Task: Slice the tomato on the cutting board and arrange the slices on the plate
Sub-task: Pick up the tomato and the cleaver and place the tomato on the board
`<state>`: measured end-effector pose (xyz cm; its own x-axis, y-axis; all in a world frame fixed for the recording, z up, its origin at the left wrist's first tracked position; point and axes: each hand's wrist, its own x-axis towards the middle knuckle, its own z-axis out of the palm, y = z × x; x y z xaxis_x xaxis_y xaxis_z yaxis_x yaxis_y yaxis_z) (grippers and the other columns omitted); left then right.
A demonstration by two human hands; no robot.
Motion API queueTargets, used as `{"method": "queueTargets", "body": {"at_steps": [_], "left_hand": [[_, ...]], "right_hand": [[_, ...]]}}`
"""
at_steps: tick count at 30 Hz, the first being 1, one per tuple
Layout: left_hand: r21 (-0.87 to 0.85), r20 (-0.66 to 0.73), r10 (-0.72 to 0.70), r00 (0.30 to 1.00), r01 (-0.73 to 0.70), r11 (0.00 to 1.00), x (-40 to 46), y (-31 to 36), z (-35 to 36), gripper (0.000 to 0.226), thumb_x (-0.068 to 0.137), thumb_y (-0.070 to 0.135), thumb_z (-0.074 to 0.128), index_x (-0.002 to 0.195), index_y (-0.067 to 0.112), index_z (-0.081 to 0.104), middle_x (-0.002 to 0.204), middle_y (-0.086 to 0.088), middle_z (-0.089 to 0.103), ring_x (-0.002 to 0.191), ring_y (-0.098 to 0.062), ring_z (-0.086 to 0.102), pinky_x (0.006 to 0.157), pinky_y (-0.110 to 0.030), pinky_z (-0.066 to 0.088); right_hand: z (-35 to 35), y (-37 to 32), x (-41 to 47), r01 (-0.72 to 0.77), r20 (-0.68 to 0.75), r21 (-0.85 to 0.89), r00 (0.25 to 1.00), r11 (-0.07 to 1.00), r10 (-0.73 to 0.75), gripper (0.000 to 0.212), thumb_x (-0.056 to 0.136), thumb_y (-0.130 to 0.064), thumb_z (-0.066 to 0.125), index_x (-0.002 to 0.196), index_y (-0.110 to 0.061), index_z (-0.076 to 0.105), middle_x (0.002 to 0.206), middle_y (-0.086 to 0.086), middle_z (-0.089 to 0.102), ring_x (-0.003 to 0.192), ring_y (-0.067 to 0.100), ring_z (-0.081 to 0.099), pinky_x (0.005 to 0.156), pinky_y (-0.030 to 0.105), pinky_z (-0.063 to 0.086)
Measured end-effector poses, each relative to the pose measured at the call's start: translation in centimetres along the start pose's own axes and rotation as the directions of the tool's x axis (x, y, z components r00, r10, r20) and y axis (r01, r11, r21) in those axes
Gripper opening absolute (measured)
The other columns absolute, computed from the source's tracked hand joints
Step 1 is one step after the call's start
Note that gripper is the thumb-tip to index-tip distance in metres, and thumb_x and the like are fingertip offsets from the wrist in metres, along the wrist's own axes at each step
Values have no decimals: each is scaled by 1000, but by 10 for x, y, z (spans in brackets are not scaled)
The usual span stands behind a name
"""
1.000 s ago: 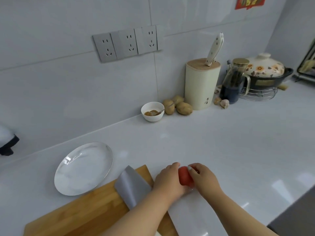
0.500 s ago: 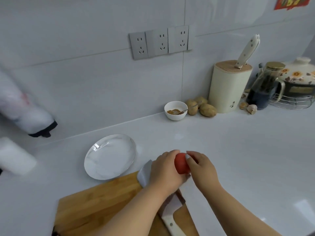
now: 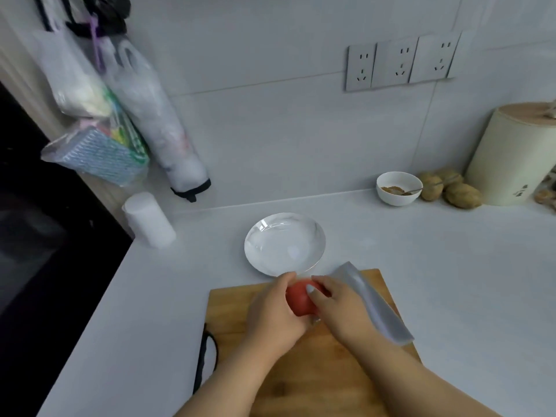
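Observation:
A red tomato (image 3: 301, 300) is held between both hands over the far part of the wooden cutting board (image 3: 316, 374). My left hand (image 3: 275, 314) cups its left side and my right hand (image 3: 338, 308) grips its right side. A wide grey cleaver blade (image 3: 371, 302) lies flat on the board's right part, just beyond my right hand; its handle is hidden. The white plate (image 3: 284, 243) sits bare on the counter, just behind the board.
A small white bowl (image 3: 397, 188) with a spoon, potatoes (image 3: 461, 195) and a cream knife block (image 3: 511, 155) stand along the back wall at right. A white roll (image 3: 149, 219) and hanging plastic bags (image 3: 126, 115) are at left, beside a dark counter drop-off.
The view has swung left. Both hands have carried the tomato from the bare counter, right of the board, to above the board, left of the cleaver.

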<state>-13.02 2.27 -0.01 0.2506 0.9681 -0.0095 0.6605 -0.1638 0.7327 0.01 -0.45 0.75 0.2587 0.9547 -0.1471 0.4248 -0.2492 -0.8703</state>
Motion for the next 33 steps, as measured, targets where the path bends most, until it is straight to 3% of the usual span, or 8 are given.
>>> {"method": "queueTargets", "body": {"at_steps": [3, 8, 17, 20, 25, 29, 33], "left_hand": [[-19, 7, -58, 998, 58, 998, -15, -21, -5, 70, 48, 57, 75, 111, 46, 46, 103, 20, 62, 93, -5, 60, 79, -33, 54], [-8, 4, -83, 997, 83, 996, -37, -41, 1, 69, 46, 62, 72, 107, 43, 46, 98, 18, 63, 92, -10, 61, 78, -33, 53], [21, 17, -94, 995, 93, 995, -47, -54, 11, 69, 47, 64, 74, 106, 43, 47, 99, 18, 61, 92, -9, 59, 80, -33, 52], [37, -4, -62, 998, 62, 997, -48, -55, 11, 71, 48, 63, 76, 109, 40, 49, 101, 18, 60, 96, -9, 57, 86, -34, 49], [108, 3, -40, 999, 40, 993, -46, -55, 6, 67, 47, 65, 75, 105, 42, 49, 100, 15, 57, 97, -13, 53, 89, -37, 47], [97, 48, -38, 998, 33, 995, -43, -54, 1, 65, 46, 64, 75, 102, 44, 48, 100, 17, 58, 95, -13, 54, 85, -37, 49], [74, 107, -36, 994, 28, 997, -45, -61, -4, 64, 48, 61, 75, 103, 47, 45, 103, 17, 57, 97, -11, 56, 85, -36, 50]], "right_hand": [[17, 1, -11, -2, 17, -51, 1000, 999, 3, 26, 94, -30, 53, 111, -17, 67, 102, 1, 69, 94, 17, 63, 86, 33, 51], [33, 10, -27, -28, 49, -160, 998, 987, 37, 42, 95, -35, 52, 133, -18, 55, 125, 0, 61, 112, 15, 57, 85, 21, 38], [38, 20, -36, -32, 73, -241, 996, 970, 51, 47, 97, -42, 46, 137, -20, 52, 130, 0, 59, 119, 17, 54, 97, 25, 42], [26, 24, -44, -16, -3, -278, 1000, 960, 16, 47, 96, -44, 46, 137, -22, 52, 133, -2, 58, 124, 16, 51, 104, 29, 40], [-17, 40, -59, -77, -223, -528, 974, 846, -50, 50, 89, -50, 55, 131, -23, 53, 127, -3, 59, 116, 16, 53, 96, 27, 44], [-35, 54, -67, -197, -234, -670, 971, 716, 48, 62, 83, -59, 57, 131, -22, 45, 121, -2, 58, 110, 20, 53, 89, 29, 45], [-35, 60, -71, -241, -189, -680, 970, 692, 153, 55, 76, -57, 66, 114, -23, 46, 111, -4, 61, 99, 20, 56, 78, 29, 46]]}}
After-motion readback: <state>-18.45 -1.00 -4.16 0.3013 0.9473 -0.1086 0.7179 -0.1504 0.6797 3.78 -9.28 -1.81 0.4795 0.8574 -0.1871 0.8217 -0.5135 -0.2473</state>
